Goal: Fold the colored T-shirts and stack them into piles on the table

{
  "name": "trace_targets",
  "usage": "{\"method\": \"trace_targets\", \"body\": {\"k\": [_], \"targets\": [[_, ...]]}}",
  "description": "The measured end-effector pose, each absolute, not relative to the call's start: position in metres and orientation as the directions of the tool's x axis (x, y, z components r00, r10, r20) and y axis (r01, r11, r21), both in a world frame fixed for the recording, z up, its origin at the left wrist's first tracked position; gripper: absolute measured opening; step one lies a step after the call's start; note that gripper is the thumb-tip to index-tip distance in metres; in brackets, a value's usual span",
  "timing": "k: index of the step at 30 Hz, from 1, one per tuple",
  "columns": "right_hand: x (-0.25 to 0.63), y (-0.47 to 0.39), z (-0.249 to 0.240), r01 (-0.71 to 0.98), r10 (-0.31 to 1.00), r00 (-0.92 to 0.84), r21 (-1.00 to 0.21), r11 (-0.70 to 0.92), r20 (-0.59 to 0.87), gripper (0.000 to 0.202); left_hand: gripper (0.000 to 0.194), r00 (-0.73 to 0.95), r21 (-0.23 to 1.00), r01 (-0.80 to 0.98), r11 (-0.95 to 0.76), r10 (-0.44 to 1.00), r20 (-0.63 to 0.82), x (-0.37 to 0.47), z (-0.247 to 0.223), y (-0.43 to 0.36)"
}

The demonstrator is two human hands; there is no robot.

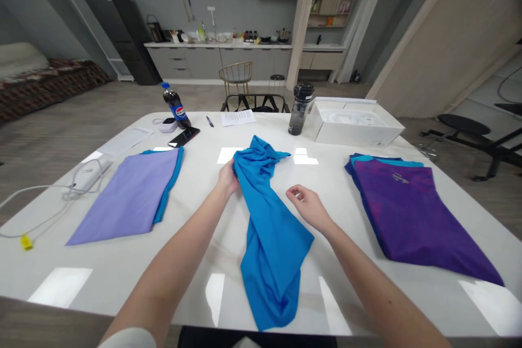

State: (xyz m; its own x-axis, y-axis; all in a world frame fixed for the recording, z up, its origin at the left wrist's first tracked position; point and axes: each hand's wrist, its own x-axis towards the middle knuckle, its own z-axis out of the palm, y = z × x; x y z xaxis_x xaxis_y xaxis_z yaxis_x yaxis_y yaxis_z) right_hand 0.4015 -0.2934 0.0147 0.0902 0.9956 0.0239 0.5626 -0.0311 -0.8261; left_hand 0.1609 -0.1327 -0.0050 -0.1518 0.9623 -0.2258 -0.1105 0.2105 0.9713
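A crumpled blue cloth [269, 223] lies lengthwise down the middle of the white table [204, 196]. At its upper left edge my left hand [229, 178] grips the fabric, with the fingertips partly hidden by it. My right hand [305, 202] is just right of the cloth, fingers curled together, not touching it; whether anything small is between the fingertips cannot be made out. To the left lies a folded lavender garment [130, 193] over a blue one. On the right, a purple garment [411, 217] rests on top of blue ones.
Along the far side are a cola bottle [176, 106], a phone [184, 136], a pen [209, 121], a paper [238, 117], a dark tumbler [300, 110] and a white box [354, 131]. A power strip [87, 175] with cables sits at the left edge.
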Motion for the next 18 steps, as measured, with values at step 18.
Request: {"method": "trace_targets", "body": {"k": [18], "targets": [[0.344,-0.156,-0.021,0.930,0.995,0.066,-0.366,-0.033,0.077,0.060,0.022,0.129,0.680,0.678,-0.279,0.956,0.263,0.185,-0.022,-0.122]]}}
